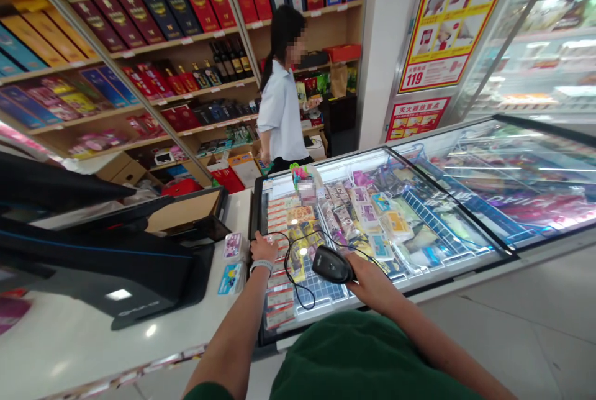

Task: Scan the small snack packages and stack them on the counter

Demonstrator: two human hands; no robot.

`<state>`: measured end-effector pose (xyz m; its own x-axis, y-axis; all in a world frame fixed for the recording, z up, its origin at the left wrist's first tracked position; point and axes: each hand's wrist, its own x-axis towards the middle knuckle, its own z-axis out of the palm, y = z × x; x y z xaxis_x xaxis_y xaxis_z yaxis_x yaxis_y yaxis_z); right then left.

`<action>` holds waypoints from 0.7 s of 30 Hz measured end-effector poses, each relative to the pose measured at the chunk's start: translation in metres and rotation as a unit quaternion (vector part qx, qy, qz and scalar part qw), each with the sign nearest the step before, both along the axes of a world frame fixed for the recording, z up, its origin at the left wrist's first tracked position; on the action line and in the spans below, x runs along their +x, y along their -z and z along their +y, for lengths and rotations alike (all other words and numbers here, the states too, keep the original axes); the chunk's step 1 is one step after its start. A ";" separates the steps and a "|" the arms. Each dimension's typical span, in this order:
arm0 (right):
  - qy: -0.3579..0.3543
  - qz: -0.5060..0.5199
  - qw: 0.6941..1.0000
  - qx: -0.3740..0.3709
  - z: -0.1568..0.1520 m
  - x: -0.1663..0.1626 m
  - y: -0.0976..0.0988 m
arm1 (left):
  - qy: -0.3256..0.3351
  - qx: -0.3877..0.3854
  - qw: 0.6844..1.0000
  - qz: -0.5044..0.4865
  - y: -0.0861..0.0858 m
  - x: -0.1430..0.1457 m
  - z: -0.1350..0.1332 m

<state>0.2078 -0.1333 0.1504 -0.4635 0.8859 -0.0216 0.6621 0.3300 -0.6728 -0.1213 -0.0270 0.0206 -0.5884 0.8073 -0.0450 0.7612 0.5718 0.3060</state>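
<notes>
My right hand (367, 279) grips a black handheld barcode scanner (333, 265), which I hold over the glass top of a chest freezer. The scanner's thin black cable (298, 291) loops across the glass toward my left hand. My left hand (264, 249), with a light band at the wrist, rests at the freezer's left edge with its fingers spread; whether it touches the cable is unclear. Just left of it, on the white counter (186, 331), stand a purple-and-white pack (233, 245) and a blue-labelled pack (231, 279).
Packaged frozen goods (367, 207) lie in baskets under the glass. A small colourful item (302, 179) sits on the freezer's far edge. A black checkout terminal (139, 269) occupies the counter at left. Behind the freezer a person (282, 102) stands before shelves of boxes and bottles.
</notes>
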 end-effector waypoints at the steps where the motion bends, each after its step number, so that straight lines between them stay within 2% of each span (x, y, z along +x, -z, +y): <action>1: 0.001 -0.005 1.000 0.001 0.000 0.000 0.001 | 0.001 0.000 1.000 0.001 0.000 0.001 0.000; 12: 0.000 -0.007 1.000 -0.002 0.000 0.000 -0.004 | 0.075 0.044 0.995 0.056 -0.014 0.005 -0.003; 21: 0.005 -0.019 1.000 -0.001 0.001 0.001 -0.004 | 0.115 0.101 0.986 0.072 -0.019 0.008 0.001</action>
<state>0.2090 -0.1325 0.1544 -0.4533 0.8904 -0.0412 0.6907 0.3216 -0.6477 -0.1135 -0.0259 0.0393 -0.3779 0.9040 0.1998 0.9071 0.3183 0.2756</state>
